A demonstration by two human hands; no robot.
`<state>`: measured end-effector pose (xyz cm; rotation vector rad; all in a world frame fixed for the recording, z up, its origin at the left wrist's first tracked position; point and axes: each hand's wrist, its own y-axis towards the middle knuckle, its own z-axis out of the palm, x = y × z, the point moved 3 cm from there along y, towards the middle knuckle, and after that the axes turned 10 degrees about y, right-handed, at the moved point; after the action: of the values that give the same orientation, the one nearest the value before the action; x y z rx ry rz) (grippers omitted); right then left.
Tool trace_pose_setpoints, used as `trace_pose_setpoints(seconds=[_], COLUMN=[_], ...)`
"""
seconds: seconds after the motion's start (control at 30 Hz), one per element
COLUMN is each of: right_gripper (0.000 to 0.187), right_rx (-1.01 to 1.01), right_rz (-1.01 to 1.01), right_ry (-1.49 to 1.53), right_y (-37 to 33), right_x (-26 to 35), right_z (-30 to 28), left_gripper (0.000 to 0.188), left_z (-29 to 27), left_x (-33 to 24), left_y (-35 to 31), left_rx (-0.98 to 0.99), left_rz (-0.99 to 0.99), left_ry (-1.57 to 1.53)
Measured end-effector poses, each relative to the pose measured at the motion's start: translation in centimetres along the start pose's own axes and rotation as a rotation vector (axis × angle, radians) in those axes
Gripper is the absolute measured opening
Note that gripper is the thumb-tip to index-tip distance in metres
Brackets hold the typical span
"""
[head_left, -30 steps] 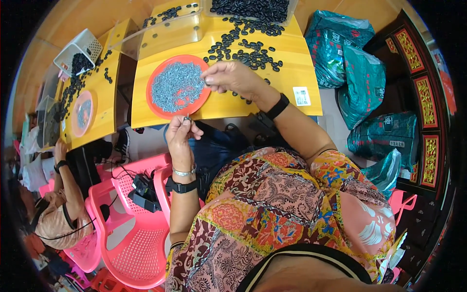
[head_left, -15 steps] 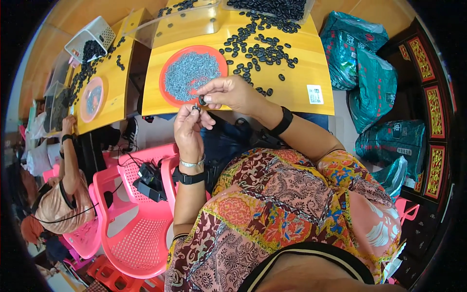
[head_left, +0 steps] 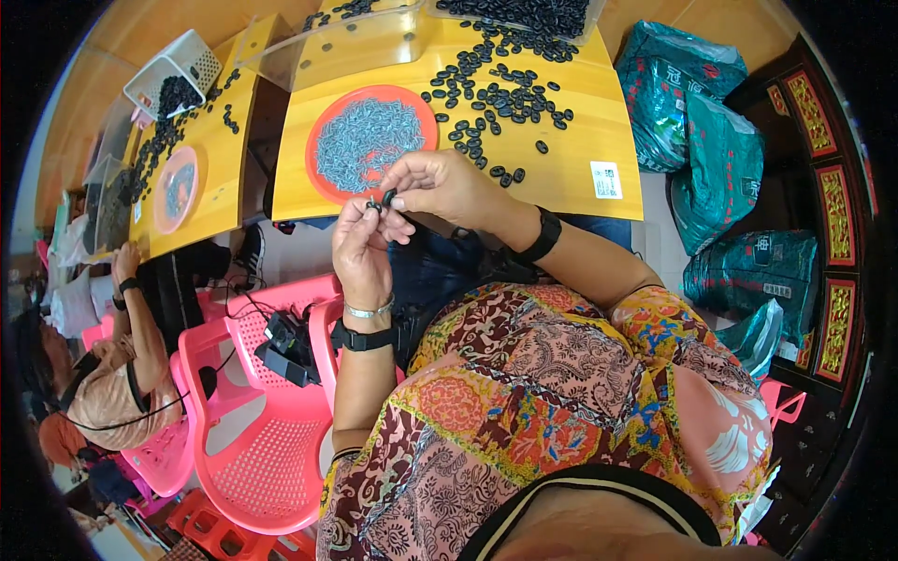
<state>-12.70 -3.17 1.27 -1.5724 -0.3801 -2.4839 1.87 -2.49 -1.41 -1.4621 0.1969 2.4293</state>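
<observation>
One black oval pc (head_left: pixel 388 198), pinched in fingers of R hand (head_left: pixel 447 187), now sits beside or touching (can't tell which) the small dark pc (head_left: pixel 372 206) L hand (head_left: pixel 362 248) pinches, near red dish (head_left: pixel 431 131); hands much closer vs a sec ago, so pcs seem worked tog.

The right fingers (head_left: pixel 402 171) have moved from the red plate (head_left: pixel 431 127) to just beside the left fingers (head_left: pixel 361 225).

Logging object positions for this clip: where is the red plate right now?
In the head view, the red plate sits on the person's yellow table, left of scattered black pieces and just beyond the right hand.
</observation>
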Motion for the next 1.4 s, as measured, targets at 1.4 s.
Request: trace_pose_setpoints(seconds=[1.4], right_gripper=[0.013], right_rx=[-0.105], right_rz=[0.138], right_ry=[0.078], right_y=[-0.3], right_x=[-1.5], right_z=[-1.6], left_gripper=[0.01], left_z=[0.0], left_x=[1.0], left_y=[-0.2], left_rx=[-0.072], left_rz=[-0.187], left_ry=[0.311])
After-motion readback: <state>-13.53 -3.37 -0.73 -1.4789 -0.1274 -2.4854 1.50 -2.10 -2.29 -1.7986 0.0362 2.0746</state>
